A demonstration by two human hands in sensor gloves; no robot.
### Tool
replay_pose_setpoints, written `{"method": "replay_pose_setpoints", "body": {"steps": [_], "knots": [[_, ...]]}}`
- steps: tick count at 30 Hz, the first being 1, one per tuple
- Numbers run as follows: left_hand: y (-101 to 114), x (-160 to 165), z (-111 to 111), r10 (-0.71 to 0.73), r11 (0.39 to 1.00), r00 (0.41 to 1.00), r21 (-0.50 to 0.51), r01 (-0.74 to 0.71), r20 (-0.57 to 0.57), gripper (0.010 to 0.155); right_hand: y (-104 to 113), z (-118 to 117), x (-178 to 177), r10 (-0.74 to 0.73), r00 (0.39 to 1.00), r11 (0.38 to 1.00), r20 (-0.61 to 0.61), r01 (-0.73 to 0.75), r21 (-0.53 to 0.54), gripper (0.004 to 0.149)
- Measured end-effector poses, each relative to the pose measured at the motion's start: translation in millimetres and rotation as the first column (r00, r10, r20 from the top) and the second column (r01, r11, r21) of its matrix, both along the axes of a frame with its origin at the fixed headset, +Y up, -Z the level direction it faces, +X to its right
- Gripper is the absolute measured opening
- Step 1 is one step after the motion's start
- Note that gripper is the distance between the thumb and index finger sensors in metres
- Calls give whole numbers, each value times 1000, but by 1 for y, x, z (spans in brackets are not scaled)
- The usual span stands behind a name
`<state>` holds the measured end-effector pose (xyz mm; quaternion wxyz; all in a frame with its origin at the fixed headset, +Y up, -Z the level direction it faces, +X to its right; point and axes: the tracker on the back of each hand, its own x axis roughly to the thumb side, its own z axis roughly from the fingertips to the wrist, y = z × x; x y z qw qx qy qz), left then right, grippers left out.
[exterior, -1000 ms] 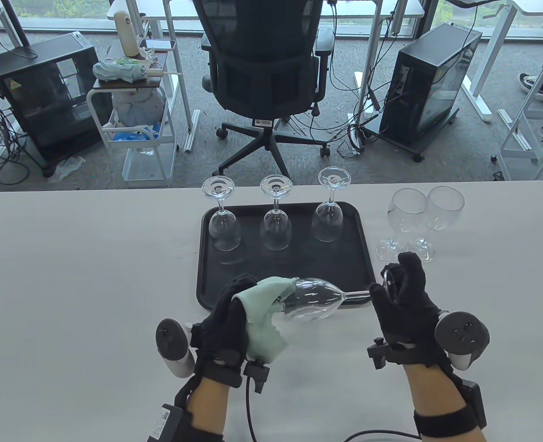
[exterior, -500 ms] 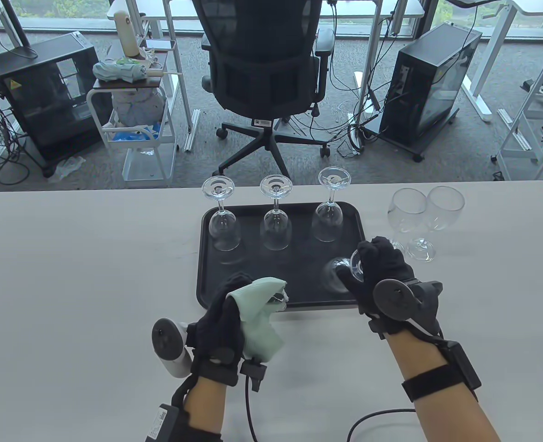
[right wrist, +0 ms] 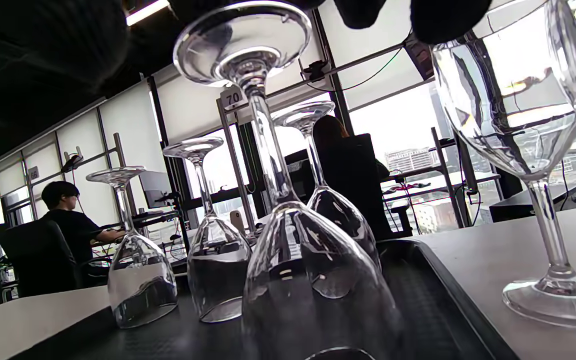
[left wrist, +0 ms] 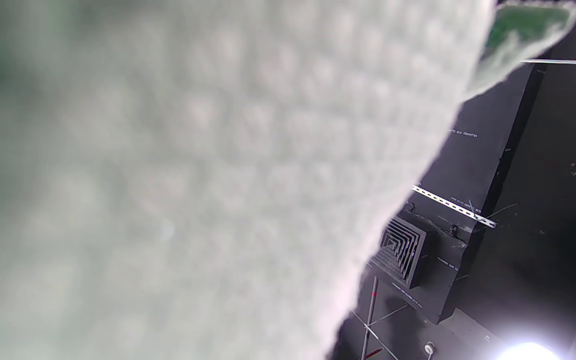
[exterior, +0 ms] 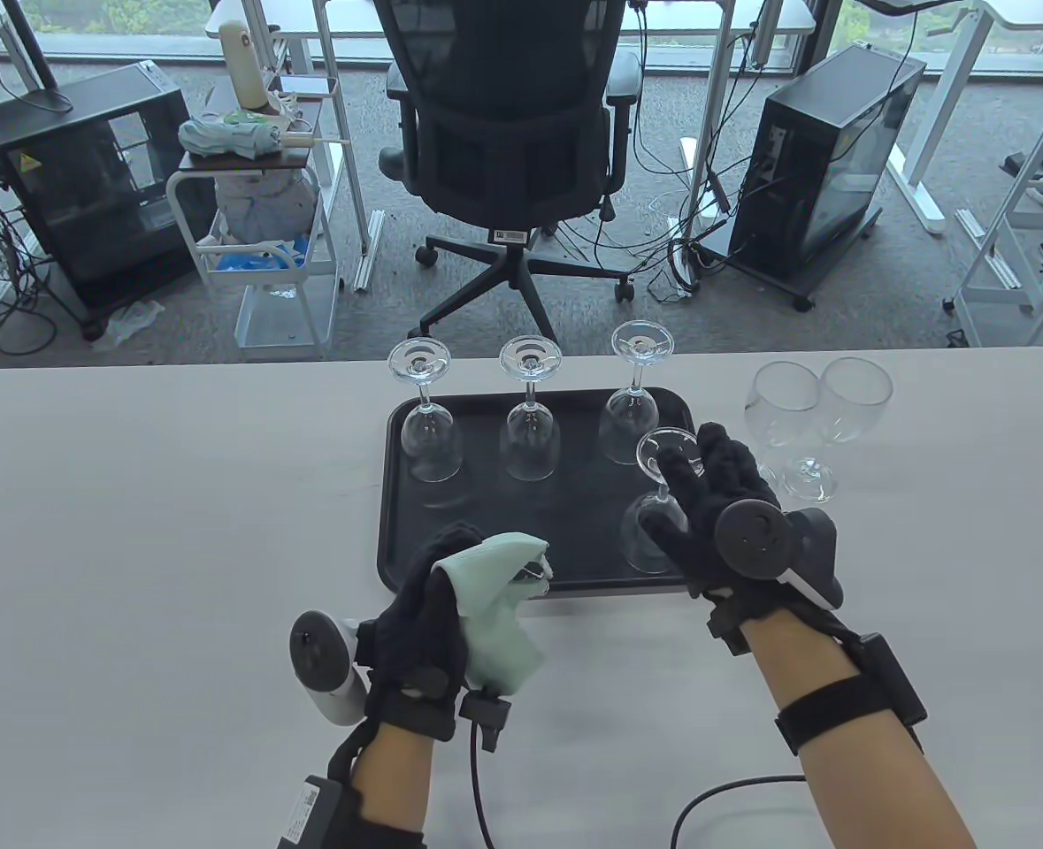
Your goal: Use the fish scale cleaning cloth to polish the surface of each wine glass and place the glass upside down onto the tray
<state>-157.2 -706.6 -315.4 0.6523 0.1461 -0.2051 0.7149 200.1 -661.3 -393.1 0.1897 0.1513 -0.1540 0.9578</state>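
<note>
On black rectangular plastic tray (exterior: 397, 531), near-right corner: fourth clear stemmed wine glass (exterior: 654, 522) inverted, stem axis upright, foot up | right hand (exterior: 716, 504) fingers curled at foot, grasping it | left hand (exterior: 433, 610) clutching pale green scale-textured cloth (exterior: 494, 610), farther | two upright clear glasses (exterior: 817, 416) just right of right hand, likely next.

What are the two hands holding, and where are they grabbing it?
The left hand grips the green cloth, bunched over its fingers. The right hand holds an upside-down wine glass by its foot.
</note>
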Motion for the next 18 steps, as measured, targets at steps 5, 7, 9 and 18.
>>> {"method": "replay_pose_setpoints", "body": {"steps": [5,7,9,18], "knots": [[0,-1,0,4,1000,1000,8,-4,2,54,2,12,53,-225,969,970,106,213,115,86],[0,0,0,4,1000,1000,13,-4,3,54,-9,12,92,-432,874,902,222,414,125,92],[2,0,1,-1,1000,1000,25,1,-2,54,-27,10,119,-562,760,821,326,558,116,99],[4,0,2,-10,999,1000,39,11,-18,54,-105,-15,173,-536,495,628,683,775,-69,105]]}}
